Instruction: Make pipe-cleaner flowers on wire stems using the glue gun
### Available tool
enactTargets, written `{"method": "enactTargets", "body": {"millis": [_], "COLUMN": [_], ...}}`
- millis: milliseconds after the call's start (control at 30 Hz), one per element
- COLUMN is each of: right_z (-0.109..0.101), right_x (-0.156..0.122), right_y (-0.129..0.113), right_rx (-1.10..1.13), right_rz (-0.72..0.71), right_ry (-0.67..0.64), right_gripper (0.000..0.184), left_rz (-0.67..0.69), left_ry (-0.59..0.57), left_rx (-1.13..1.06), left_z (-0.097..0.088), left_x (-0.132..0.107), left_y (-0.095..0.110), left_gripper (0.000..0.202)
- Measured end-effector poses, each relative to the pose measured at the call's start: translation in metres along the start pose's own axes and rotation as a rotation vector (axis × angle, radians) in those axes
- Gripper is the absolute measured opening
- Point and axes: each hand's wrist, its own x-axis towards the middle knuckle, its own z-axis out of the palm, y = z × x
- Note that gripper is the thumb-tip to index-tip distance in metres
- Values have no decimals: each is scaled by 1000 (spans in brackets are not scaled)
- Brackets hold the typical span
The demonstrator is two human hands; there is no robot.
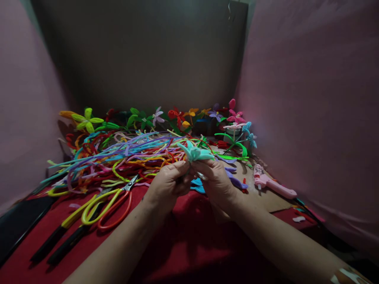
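Note:
A mint-green pipe-cleaner flower (pixel 194 153) is pinched between my two hands, above the near middle of the table. My left hand (pixel 171 177) grips it from the left, low under the petals, thumb and fingers pressed together. On the other side my right hand (pixel 217 179) has its thumb and fingers closed on the flower's base and right petals. The petals fan out upward and to both sides. My fingers hide the underside of the flower. Just behind and below my right hand lie purple pipe-cleaner petals (pixel 235 179) and blue petals (pixel 197 185).
Loose pipe cleaners (pixel 118 152) pile up at left. Scissors (pixel 118 209) and black-handled pliers (pixel 71 232) lie on the red cloth (pixel 189 244). A pink glue gun (pixel 274 183) rests on cardboard (pixel 260 201) at right. Finished flowers (pixel 177 116) line the back; pink cloth walls (pixel 310 98) flank the table.

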Motion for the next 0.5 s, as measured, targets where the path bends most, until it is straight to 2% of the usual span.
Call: {"method": "enactTargets", "body": {"millis": [233,367,500], "right_z": [-4,-1,5], "right_x": [2,-1,-4], "right_y": [-8,-9,-11], "right_rx": [71,78,125], "right_rz": [69,52,56], "right_ry": [-206,-146,-91], "right_gripper": [11,16,13], "left_rz": [-95,-85,46], "left_ry": [-154,-171,-87], "left_rx": [-148,-115,166], "left_z": [-2,-2,2], "left_x": [-4,-5,-5], "left_y": [1,1,7], "left_gripper": [20,23,29]}}
